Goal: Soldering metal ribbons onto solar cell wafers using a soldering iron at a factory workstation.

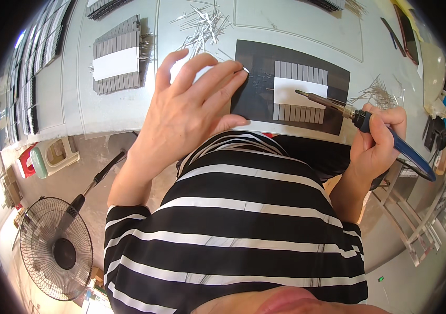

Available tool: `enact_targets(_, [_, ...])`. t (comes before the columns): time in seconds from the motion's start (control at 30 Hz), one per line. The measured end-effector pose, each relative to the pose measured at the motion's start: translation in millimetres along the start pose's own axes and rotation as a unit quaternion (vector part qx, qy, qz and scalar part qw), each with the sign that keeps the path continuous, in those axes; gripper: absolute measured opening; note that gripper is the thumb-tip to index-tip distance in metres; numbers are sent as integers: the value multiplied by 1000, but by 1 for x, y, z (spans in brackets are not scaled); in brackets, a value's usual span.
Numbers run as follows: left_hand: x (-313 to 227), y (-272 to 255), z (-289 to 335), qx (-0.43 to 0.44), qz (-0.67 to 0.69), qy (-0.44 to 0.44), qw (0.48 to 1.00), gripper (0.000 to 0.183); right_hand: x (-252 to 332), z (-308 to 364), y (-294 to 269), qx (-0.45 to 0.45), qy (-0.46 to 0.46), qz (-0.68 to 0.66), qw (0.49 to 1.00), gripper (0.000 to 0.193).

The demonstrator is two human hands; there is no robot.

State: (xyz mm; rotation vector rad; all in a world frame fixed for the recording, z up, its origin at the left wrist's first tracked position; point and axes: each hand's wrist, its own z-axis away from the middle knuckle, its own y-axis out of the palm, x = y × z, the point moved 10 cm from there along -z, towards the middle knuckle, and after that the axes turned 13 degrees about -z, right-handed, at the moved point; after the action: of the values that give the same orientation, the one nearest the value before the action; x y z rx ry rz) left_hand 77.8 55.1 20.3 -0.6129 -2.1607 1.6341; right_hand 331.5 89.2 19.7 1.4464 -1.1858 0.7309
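My right hand [377,137] is wrapped round the blue handle of a soldering iron [402,149]. The iron's dark tip hangs over the white middle band of a panel of grey strips [300,116]. This panel lies on a black mat [257,107] at the table's front edge. My left hand [194,99] is spread above the table left of the mat, thumb well apart from the fingers. Its fingertips are at the mat's left edge, where a small bright spot shows at one tip; I cannot tell whether it is a nail or a strip.
Loose thin metal strips [204,26] lie beyond my left hand. A stack of similar grey-and-white panels [115,63] is at left. Fine wire-like pieces [379,94] lie right of the mat, with a phone [407,34] farther back. A fan [56,248] stands at lower left.
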Motion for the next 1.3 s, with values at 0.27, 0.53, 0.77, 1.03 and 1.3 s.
enact_targets(0.27, [2,5,2,22,-25,-31,999,63,-4,0,10,28,25,-53,998,16])
enact_targets(0.53, [-11,1,7,-7,19,-25,999,61,-5,0,21,46,26,-49,997,17])
enact_targets(0.77, [-2,2,12,-4,-12,-35,999,62,-4,1,17,27,20,-25,999,16])
enact_targets(1.03, [-16,9,15,4,-49,-47,998,66,-6,0,23,46,31,-31,998,15])
enact_targets(1.3, [-20,4,15,-46,-32,-43,997,60,-7,0,26,47,35,-54,997,13])
